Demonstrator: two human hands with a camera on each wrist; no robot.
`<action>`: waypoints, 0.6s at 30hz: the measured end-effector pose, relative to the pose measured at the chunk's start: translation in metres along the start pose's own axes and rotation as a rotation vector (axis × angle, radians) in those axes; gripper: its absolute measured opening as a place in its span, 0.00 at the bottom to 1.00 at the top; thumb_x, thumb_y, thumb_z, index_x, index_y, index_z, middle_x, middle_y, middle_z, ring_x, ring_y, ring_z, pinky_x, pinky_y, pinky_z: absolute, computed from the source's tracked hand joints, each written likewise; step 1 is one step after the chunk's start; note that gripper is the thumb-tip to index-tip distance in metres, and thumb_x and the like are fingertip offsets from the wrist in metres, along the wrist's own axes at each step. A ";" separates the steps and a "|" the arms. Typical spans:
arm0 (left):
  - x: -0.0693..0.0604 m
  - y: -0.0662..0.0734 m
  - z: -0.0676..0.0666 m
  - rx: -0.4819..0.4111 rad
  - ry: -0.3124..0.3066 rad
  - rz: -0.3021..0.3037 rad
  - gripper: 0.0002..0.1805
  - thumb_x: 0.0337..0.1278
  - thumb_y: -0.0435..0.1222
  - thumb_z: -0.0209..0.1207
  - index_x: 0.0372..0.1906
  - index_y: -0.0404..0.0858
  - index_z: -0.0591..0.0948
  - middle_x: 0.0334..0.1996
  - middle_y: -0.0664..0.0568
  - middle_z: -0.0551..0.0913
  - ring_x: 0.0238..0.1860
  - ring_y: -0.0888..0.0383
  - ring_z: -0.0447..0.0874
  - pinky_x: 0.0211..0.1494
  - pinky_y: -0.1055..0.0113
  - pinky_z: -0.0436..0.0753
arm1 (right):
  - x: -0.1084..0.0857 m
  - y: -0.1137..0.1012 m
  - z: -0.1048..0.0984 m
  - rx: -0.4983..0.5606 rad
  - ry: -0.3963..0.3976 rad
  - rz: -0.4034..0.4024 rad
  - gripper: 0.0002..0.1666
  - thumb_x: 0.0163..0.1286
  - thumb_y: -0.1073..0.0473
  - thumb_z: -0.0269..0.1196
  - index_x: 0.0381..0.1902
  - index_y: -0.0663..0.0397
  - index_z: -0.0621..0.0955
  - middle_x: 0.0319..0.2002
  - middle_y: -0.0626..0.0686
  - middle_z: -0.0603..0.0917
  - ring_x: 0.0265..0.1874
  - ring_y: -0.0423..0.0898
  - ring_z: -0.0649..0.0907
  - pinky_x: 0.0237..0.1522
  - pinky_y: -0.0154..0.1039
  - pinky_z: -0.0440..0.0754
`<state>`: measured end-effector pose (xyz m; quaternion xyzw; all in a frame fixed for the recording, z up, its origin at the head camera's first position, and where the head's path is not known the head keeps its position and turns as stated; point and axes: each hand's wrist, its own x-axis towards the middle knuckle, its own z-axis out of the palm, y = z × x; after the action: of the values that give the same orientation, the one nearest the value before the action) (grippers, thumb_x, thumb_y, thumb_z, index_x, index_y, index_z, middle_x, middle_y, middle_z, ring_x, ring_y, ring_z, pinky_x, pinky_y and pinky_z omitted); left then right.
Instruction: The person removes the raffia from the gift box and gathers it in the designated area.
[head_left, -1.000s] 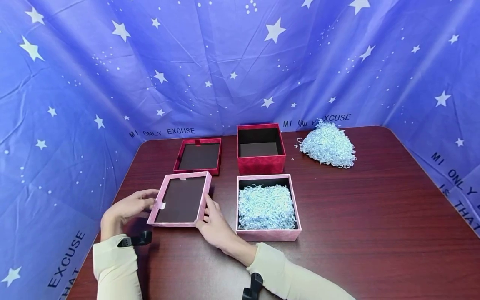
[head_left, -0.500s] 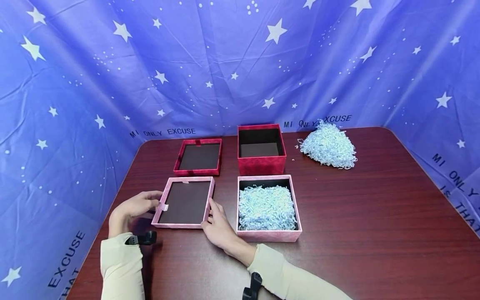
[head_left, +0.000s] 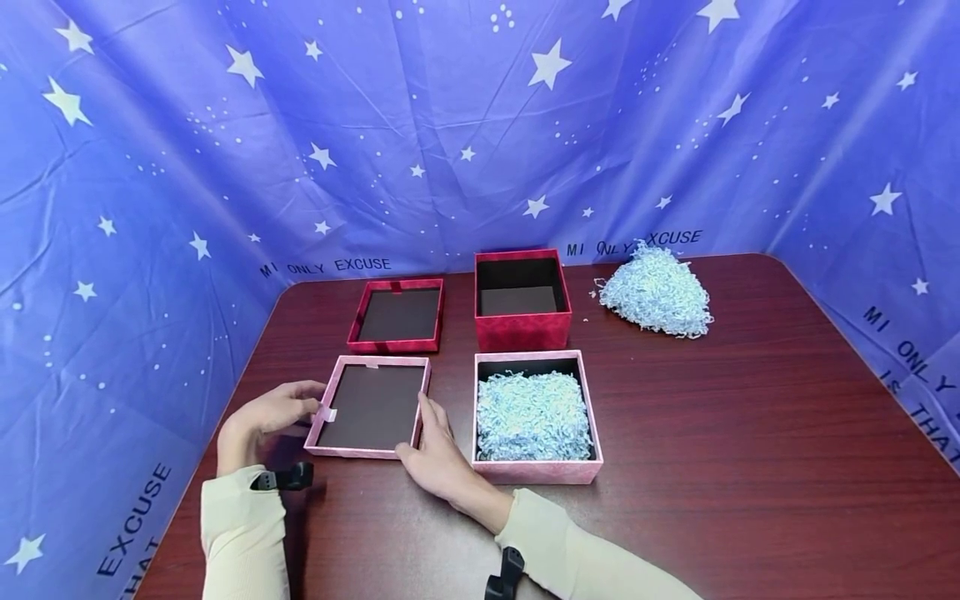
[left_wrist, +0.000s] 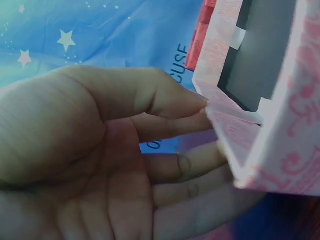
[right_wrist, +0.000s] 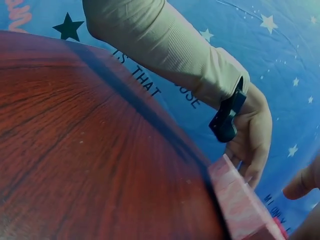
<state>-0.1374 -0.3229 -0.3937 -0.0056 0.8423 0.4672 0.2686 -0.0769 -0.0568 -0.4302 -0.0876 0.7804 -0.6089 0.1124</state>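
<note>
A pink box lid (head_left: 372, 408) lies inner side up on the table, dark inside, with small pale ribbon tabs. My left hand (head_left: 273, 412) holds its left edge; in the left wrist view the thumb is at the rim and the fingers reach along the outer wall. My right hand (head_left: 435, 458) rests against the lid's right side, thumb near the front corner. In the right wrist view that thumb stands apart from the lid; the other right fingers are mostly hidden. Right of it stands a pink box (head_left: 536, 472) holding light-blue shredded paper (head_left: 534, 415).
Behind the pink lid lies a red box lid (head_left: 401, 343), inner side up. A deep red box (head_left: 522, 329) with nothing inside stands behind the pink box. A heap of shredded paper (head_left: 656, 292) sits at the back right. Starry blue curtains (head_left: 465, 108) surround the table (head_left: 750, 433).
The pink lid has come down flat onto the table and shifted slightly right and nearer. My left hand moved right with it; my right thumb has slid outward from the corner.
</note>
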 end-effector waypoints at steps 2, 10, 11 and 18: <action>-0.002 0.004 -0.001 0.037 0.024 -0.002 0.26 0.62 0.28 0.45 0.63 0.18 0.59 0.44 0.34 0.79 0.42 0.51 0.81 0.50 0.50 0.83 | -0.002 -0.005 -0.003 -0.040 -0.006 -0.042 0.47 0.57 0.64 0.58 0.74 0.57 0.54 0.71 0.60 0.57 0.71 0.55 0.60 0.71 0.55 0.59; -0.009 0.034 -0.001 0.224 0.274 0.029 0.23 0.69 0.35 0.48 0.59 0.20 0.65 0.40 0.32 0.78 0.40 0.49 0.81 0.46 0.55 0.85 | -0.013 -0.038 -0.021 0.009 -0.126 -0.196 0.37 0.63 0.63 0.58 0.70 0.48 0.62 0.66 0.54 0.65 0.63 0.51 0.70 0.64 0.46 0.72; -0.009 0.038 0.000 0.240 0.300 0.042 0.24 0.69 0.36 0.48 0.60 0.21 0.66 0.41 0.31 0.79 0.40 0.49 0.81 0.45 0.56 0.85 | -0.013 -0.042 -0.023 0.015 -0.128 -0.220 0.36 0.63 0.64 0.59 0.69 0.49 0.63 0.65 0.54 0.67 0.63 0.50 0.70 0.63 0.44 0.73; -0.003 0.063 0.010 0.166 0.318 0.169 0.26 0.70 0.39 0.50 0.63 0.24 0.66 0.48 0.30 0.80 0.38 0.58 0.84 0.44 0.63 0.86 | -0.015 -0.069 -0.053 -0.021 -0.121 -0.315 0.31 0.64 0.66 0.60 0.65 0.47 0.69 0.60 0.51 0.72 0.59 0.44 0.73 0.60 0.40 0.76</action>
<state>-0.1466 -0.2804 -0.3473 0.0134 0.9072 0.4103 0.0916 -0.0772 -0.0201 -0.3502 -0.2466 0.7551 -0.6044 0.0611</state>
